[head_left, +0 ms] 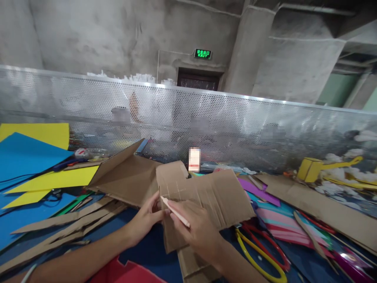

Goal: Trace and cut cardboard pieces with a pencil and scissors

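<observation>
My left hand (146, 220) pinches the left edge of a cut brown cardboard piece (212, 196) that lies tilted over the table, its surface marked with faint lines. My right hand (198, 232) rests on the same cardboard and grips a pale pencil (175, 212), whose tip points up and left at the cardboard's left edge, close to my left fingers. A larger folded cardboard sheet (126, 175) lies just behind, to the left.
Blue (20, 157) and yellow paper sheets (55, 179) cover the left. Cardboard strips (64, 228) lie at front left. Yellow-handled (259, 263) and red-handled scissors (272, 243) lie at right among coloured paper. A perforated metal screen (188, 118) closes the back. A yellow cardboard model (312, 169) stands far right.
</observation>
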Motion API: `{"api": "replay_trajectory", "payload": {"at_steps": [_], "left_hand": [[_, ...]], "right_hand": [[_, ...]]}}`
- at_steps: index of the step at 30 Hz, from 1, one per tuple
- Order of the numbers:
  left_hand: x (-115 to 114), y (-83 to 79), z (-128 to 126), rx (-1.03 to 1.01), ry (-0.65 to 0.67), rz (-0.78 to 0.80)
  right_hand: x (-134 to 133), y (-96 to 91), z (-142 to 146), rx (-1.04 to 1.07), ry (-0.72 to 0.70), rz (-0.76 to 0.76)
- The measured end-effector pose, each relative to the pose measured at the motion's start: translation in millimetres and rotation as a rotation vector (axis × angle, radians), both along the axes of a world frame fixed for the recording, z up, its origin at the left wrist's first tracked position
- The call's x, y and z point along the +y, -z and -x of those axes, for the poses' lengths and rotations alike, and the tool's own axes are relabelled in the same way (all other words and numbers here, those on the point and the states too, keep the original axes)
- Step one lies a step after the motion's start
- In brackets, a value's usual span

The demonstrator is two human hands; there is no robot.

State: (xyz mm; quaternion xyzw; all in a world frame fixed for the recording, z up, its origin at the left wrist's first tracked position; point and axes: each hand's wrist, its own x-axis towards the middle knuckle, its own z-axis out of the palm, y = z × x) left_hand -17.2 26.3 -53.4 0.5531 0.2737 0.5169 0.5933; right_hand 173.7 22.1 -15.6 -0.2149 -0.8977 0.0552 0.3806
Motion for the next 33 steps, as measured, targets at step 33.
{"api": "replay_trajectory", "payload": {"at_steps": [33], "left_hand": [[-2, -2.4, -1, -0.022, 0.031, 0.000]], "right_hand": [[17, -8.2, 0, 0.314, 0.108, 0.391]]}}
